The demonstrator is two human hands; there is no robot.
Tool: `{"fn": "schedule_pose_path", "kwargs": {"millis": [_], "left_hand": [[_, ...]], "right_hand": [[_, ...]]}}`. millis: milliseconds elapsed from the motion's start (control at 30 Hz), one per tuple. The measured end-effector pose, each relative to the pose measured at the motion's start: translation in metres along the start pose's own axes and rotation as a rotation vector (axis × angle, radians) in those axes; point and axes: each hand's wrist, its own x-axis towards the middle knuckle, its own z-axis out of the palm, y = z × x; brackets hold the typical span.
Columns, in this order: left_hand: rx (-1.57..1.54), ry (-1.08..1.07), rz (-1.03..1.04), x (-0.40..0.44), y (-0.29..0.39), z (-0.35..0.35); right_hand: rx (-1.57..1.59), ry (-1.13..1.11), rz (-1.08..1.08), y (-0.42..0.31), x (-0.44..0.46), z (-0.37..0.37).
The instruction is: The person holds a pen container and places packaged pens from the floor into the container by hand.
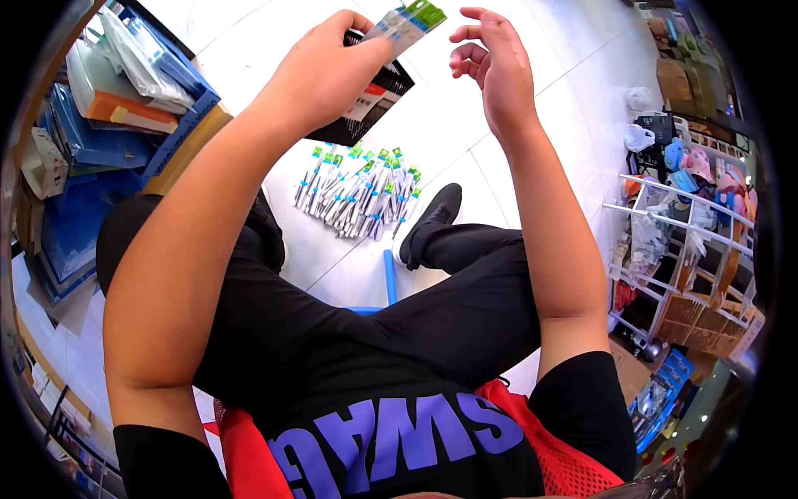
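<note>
My left hand (332, 66) is closed around a small bunch of slim clear packets (401, 28) with green and blue tops; their contents are too small to name. My right hand (499, 71) is raised just to the right of them, fingers partly curled and apart, holding nothing. Below and behind my left hand is a black basket (397, 81) with perforated sides, partly hidden by the hand. A red and white printed piece (366, 103) shows in it. On the floor between my feet lies a spread pile of similar slim packets (357, 195) with green tops.
Blue folders and plastic-wrapped papers (108, 137) crowd a shelf on the left. To the right stands a white wire rack (682, 218) with bagged goods and plush toys. Part of a blue stool (390, 277) shows between my legs, near my black shoe (438, 218).
</note>
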Motion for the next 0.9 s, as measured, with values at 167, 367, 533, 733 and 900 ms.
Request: {"fn": "schedule_pose_path", "kwargs": {"millis": [167,367,533,733,900], "left_hand": [[-0.033,-0.078,-0.086,-0.003,0.004,-0.001],[-0.096,-0.186,-0.109,-0.008,0.004,0.004],[-0.133,-0.185,-0.146,-0.008,0.001,0.009],[-0.273,-0.189,-0.178,-0.006,0.001,0.011],[-0.342,-0.179,-0.205,-0.006,-0.001,0.012]], "right_hand": [[-0.325,-0.131,-0.157,-0.032,-0.018,0.011],[-0.471,-0.046,-0.200,-0.045,-0.025,0.012],[-0.511,-0.016,-0.254,-0.051,-0.022,0.005],[-0.516,-0.045,-0.252,-0.058,-0.019,-0.004],[-0.560,-0.048,-0.267,-0.062,-0.021,-0.007]]}}
